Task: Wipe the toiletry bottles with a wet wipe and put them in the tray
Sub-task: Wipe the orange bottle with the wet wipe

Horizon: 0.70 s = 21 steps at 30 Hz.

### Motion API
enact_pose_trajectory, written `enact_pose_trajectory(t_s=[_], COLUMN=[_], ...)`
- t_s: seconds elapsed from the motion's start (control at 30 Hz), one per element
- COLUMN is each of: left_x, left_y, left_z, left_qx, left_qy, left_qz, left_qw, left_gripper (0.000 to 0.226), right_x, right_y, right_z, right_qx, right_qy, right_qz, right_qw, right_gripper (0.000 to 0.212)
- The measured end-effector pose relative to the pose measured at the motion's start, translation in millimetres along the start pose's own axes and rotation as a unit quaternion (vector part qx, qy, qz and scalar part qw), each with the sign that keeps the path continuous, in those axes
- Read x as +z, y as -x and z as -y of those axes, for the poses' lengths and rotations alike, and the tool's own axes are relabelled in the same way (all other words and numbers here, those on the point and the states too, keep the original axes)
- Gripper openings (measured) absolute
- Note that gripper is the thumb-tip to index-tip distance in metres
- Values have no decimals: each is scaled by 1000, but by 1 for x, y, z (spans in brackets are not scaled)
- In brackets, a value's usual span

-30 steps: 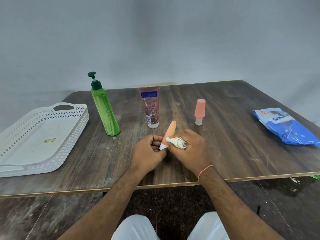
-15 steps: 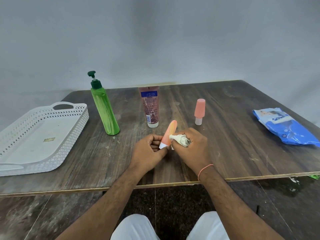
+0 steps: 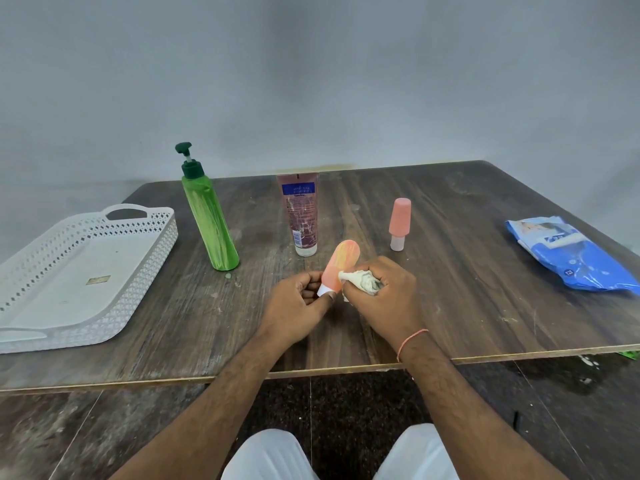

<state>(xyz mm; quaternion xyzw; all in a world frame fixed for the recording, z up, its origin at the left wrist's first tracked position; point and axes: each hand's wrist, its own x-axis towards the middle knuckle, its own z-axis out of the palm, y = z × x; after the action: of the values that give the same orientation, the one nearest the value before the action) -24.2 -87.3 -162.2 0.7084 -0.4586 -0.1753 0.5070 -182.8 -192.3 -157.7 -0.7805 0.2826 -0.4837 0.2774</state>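
Tube (image 3: 339,268), small, orange and soft-sided, is tilted just above the surface (image 3: 450,306) near its front edge. It looks light and squeezable, probably slick once wet, so the stiff white cap end is the sensible hold. The left hand (image 3: 298,304) has its fingers pinched on that cap; the right hand (image 3: 382,292) has its fingers curled round a bunched wet wipe (image 3: 360,280) pressed to the tube's side. Since the earlier frame the wipe has slid slightly up the tube. Green pump bottle (image 3: 211,223), pink tube (image 3: 302,213) and small pink bottle (image 3: 399,223) stand behind; the white tray (image 3: 145,251) lies well to the left.
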Motion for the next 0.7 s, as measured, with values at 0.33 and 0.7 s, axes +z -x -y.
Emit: enact_pose_trajectory(t_s=[0.33,0.7], left_x=[-1,-3], left_y=[0,1], left_z=[0,-2], left_qx=[6,5], left_qy=[17,40], left_qz=[10,24], left_qw=[1000,999], left_gripper=[33,33], right_x=[0,0], right_y=[0,-1], right_z=[-1,3], right_qx=[5,30], right_qy=[-11,-20], right_qz=[-9,-32], right_qw=[1000,999], right_gripper=[13,22])
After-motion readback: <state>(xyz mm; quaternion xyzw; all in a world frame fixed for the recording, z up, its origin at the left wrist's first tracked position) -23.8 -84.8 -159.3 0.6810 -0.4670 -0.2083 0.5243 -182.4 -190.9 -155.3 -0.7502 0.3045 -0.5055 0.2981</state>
